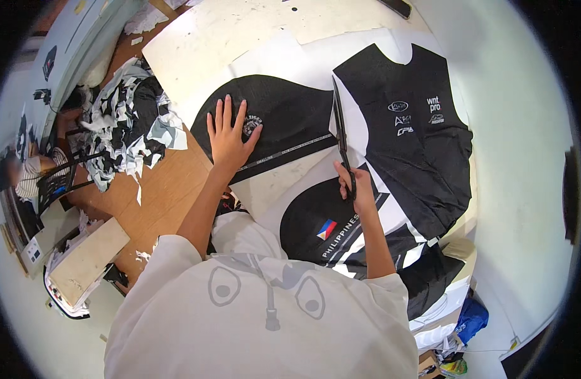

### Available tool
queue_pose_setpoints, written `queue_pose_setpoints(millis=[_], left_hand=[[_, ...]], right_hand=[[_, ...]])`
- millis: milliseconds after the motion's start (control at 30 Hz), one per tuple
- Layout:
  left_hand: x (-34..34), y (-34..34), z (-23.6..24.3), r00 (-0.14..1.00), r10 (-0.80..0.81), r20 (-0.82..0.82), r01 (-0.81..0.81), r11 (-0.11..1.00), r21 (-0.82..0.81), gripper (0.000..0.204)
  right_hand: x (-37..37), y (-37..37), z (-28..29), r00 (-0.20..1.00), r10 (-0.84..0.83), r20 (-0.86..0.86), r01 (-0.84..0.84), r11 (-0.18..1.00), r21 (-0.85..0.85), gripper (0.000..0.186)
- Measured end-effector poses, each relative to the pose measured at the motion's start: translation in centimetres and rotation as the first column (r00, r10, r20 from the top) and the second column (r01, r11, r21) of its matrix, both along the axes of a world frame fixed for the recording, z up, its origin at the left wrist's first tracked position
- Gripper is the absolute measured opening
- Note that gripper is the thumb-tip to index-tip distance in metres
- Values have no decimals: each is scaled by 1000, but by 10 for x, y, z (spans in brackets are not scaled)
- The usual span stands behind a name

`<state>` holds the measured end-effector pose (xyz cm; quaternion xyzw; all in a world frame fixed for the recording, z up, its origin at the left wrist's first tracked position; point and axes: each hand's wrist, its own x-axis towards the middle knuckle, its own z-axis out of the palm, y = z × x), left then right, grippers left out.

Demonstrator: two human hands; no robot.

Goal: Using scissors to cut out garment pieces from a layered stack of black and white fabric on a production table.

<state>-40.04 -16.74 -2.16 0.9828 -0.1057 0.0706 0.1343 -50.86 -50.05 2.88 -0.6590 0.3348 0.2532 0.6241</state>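
My left hand (229, 140) lies flat, fingers spread, on a curved black sleeve-shaped fabric piece (284, 104) with a printed emblem and a thin pale band. In my right hand (362, 191) are long black scissors (341, 129), their blades pointing away from me. The blades lie along the sleeve piece's right end, beside a white fabric margin (353, 114). Right of that margin spreads a black shirt-body panel (423, 158) with white printed logos and a scooped neckline. Nearer to me, partly behind my right forearm, is another black sleeve-shaped piece (306, 211) with a small flag print.
The pale table (196, 41) carries the fabric. Black and white scraps (123, 129) are heaped at the left, above a wooden floor (142, 215). A person in a striped top (53, 165) is at far left. A wall (524, 139) stands at right, with a blue bag (472, 319) low down.
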Motion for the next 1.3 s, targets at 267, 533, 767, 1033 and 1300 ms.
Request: queue_pose_setpoints(millis=[267, 533, 767, 1033, 1300], left_hand=[[3, 1, 7, 1000, -3, 25, 4, 999, -40, 72], [-6, 2, 17, 999, -6, 50, 10, 997, -78, 76], [-14, 7, 26, 995, -16, 100, 24, 996, -84, 72], [41, 102, 10, 969, -53, 243, 97, 980, -174, 38], [155, 341, -23, 767, 468, 439, -527, 850, 14, 40]], right_hand=[[54, -37, 10, 987, 149, 51, -155, 977, 144, 54], [87, -52, 20, 962, 269, 52, -270, 963, 4, 56], [129, -2, 13, 952, 136, 275, -144, 990, 6, 59], [28, 87, 22, 920, -259, 295, 259, 965, 43, 53], [-152, 166, 47, 554, -821, 141, 832, 552, -53, 40]])
